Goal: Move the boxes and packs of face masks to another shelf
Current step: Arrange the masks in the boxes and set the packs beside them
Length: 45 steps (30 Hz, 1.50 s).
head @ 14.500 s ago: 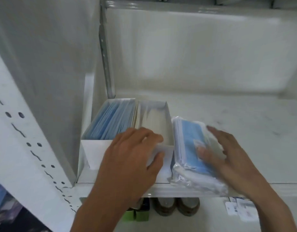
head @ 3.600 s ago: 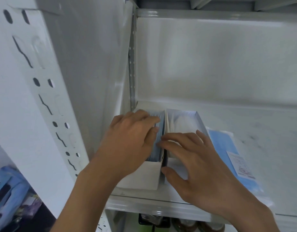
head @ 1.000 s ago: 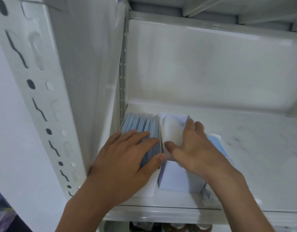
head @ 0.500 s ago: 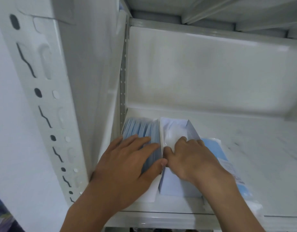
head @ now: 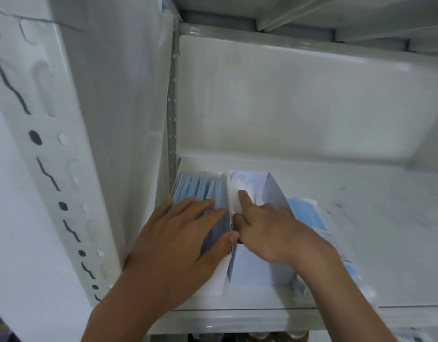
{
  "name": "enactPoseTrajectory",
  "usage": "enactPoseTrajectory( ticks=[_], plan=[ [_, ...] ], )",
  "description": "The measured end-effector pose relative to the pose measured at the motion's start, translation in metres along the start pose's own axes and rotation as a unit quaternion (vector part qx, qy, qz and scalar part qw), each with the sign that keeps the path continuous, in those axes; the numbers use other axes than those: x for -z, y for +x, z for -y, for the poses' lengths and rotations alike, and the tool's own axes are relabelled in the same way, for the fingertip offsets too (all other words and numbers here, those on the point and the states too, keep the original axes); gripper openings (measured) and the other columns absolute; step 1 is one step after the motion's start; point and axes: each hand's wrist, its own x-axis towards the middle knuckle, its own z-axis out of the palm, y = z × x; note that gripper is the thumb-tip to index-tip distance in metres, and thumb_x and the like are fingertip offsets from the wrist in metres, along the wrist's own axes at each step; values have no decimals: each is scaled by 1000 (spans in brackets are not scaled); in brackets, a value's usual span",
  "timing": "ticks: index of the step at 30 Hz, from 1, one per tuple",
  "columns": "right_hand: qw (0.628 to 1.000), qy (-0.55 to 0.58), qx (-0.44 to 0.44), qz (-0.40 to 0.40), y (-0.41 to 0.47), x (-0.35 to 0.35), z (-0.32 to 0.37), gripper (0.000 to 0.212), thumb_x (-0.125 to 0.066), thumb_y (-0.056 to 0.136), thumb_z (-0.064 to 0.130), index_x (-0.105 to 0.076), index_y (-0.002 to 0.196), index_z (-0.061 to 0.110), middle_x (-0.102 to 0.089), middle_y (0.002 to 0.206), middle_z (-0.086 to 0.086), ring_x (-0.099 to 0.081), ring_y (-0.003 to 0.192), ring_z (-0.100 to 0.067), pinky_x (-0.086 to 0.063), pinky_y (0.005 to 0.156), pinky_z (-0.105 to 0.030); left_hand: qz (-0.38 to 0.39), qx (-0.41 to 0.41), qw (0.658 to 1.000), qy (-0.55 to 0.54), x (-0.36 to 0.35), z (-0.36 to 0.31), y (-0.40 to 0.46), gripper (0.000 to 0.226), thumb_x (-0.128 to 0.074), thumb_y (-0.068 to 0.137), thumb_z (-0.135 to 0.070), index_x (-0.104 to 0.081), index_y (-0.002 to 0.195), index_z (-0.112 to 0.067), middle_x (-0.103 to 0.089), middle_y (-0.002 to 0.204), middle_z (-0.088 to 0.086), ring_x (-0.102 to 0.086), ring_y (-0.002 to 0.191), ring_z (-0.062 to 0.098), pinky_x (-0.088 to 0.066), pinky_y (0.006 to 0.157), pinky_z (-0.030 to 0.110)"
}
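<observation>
White metal shelf [head: 361, 218], lip nearest. Left hand [head: 178, 245] lies flat, fingers straight, on blue masks in left box [head: 213, 280], w/ thumb at the divide. Right hand [head: 274, 233] just right of it, in right box [head: 260, 270]: index finger out straight on white contents, other fingers curled, hidden, so can't tell if gripping anything. Boxes touch. Blue pack [head: 309, 213] flat beside right box, partly under wrist. Boxes sit at shelf's left end, against upright [head: 52, 144].
</observation>
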Motion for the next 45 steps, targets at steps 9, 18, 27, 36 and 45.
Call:
enactPoseTrajectory(
  ticks=[9, 18, 27, 36, 45],
  plan=[
    [985, 160, 22, -59, 7, 4, -17, 70, -50, 97, 39, -13, 157, 39, -50, 118, -5, -56, 99, -22, -50, 82, -34, 1, 0, 1000, -6, 2, 0, 1, 67, -16, 94, -72, -56, 138, -41, -57, 145, -15, -48, 139, 12, -28, 119, 40],
    [973, 128, -56, -183, 14, 3, -18, 63, -68, 77, 16, -58, 138, 31, -59, 130, -10, -58, 116, -26, -52, 88, -32, 4, 5, 1000, -8, 4, 0, 1, 69, -11, 92, -74, -51, 140, -45, -51, 149, -19, -41, 142, 7, -18, 119, 32],
    [967, -38, -38, -248, 0, 11, -8, 24, -61, 74, 8, -64, 98, 11, -56, 96, -9, -56, 93, -34, -38, 64, -31, 10, 9, 1000, -18, 5, -1, 0, 65, -18, 94, -72, -53, 140, -43, -53, 148, -17, -44, 140, 8, -25, 120, 37],
    [943, 152, 144, -260, -6, -6, -26, 42, -54, 100, 29, -55, 141, 23, -46, 152, 1, -37, 142, -16, -31, 113, -25, 1, 1, 999, -36, 6, -2, 1, 73, -7, 92, -78, -48, 144, -46, -38, 159, -18, -25, 150, 6, -11, 124, 32],
    [939, 134, 122, -291, -19, 11, -56, 27, -61, 91, 15, -71, 117, 17, -70, 114, 2, -63, 104, -15, -48, 91, -30, -96, -89, 991, -36, 20, -35, 17, 38, -43, 101, -44, -73, 115, -25, -72, 121, -11, -64, 114, 10, -44, 108, 41]
  ],
)
